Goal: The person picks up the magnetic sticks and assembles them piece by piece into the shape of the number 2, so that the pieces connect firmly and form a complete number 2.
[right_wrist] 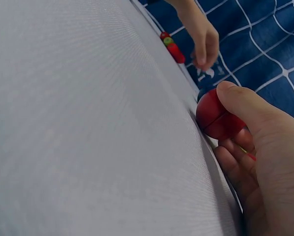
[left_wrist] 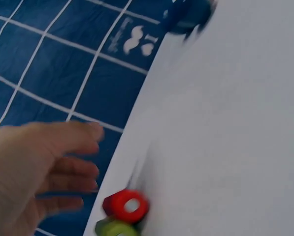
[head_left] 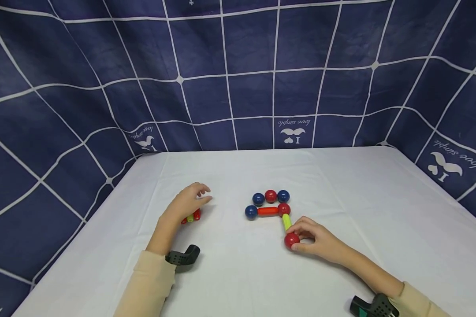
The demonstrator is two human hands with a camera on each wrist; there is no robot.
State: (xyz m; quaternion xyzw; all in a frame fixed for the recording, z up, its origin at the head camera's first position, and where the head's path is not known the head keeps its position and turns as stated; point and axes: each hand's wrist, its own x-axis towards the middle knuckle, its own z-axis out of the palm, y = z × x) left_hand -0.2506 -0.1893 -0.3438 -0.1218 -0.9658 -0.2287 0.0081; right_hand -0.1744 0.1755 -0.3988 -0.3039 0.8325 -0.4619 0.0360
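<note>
Balls (head_left: 270, 196) red or blue, rods (head_left: 267, 211) red or yel-grn, tablecloth (head_left: 230, 273) wht, backdrop (head_left: 250, 53) navy w/ wht grid.

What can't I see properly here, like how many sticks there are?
Head view: how many sticks lie in the bunch; the left hand is in the way.
Head view: where the yellow-green stick meets the red ball; the right hand hides it.
Left wrist view: the lower part of the green stick; the bottom edge cuts it off.
Left wrist view: the blue thing up top; blurred, and the top edge cuts it.

Beige sleeves (head_left: 148, 279), black perforated wrist straps (head_left: 177, 257)
</note>
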